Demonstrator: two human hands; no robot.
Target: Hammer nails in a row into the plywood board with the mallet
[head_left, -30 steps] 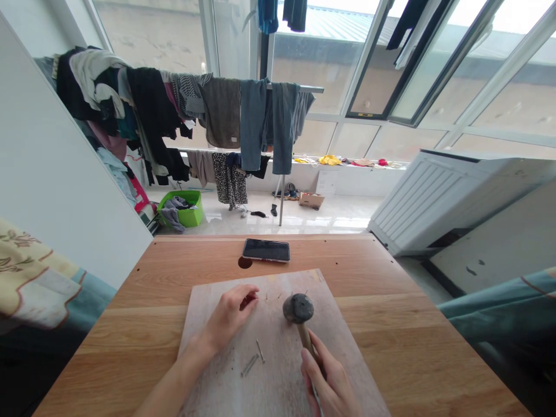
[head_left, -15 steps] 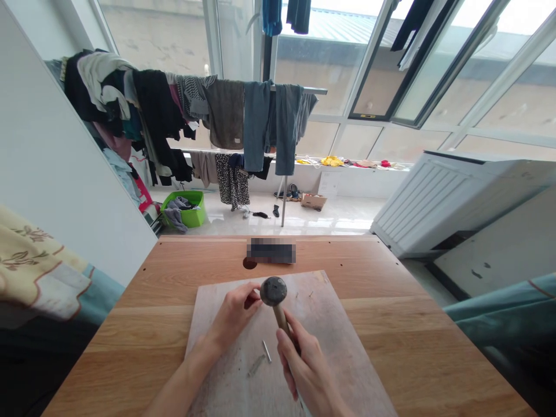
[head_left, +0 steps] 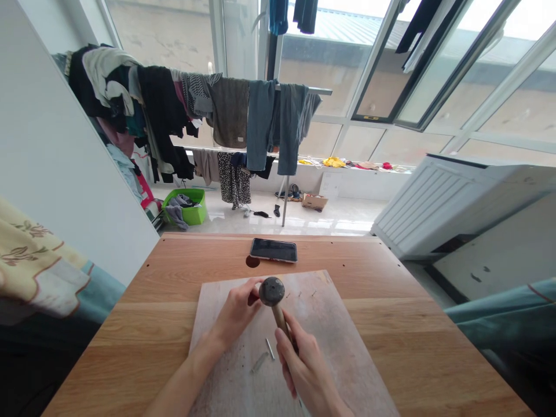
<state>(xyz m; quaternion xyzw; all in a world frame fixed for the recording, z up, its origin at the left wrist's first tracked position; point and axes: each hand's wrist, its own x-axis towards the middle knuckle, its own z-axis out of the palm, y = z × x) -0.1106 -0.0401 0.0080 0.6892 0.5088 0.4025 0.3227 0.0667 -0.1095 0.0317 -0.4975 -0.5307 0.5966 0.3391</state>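
My right hand (head_left: 306, 362) is wrapped round the wooden handle of a hammer (head_left: 272, 291), its dark round head raised over the board. Just left of that head, my left hand (head_left: 238, 307) is closed in a pinch near the board's far side; the hammer head hides whatever its fingertips hold. Beneath both hands lies a pale wooden board (head_left: 243, 388). Thin nails (head_left: 313, 293) stand in a row in the board, right of the hammer head. Between my hands, a loose silver nail (head_left: 270, 349) lies beside a small greyish strip (head_left: 259, 362).
The board rests on a wooden table (head_left: 412, 341). Beyond it a phone (head_left: 273, 250) lies by a round hole (head_left: 252, 262) in the tabletop. Past the table stand a laundry-hung rack (head_left: 321, 91), a green basket (head_left: 197, 215) and a white ribbed appliance (head_left: 412, 202).
The hammer head is slightly lower and closer to my left fingertips. My left hand keeps its pinch, and the view has shifted a little.
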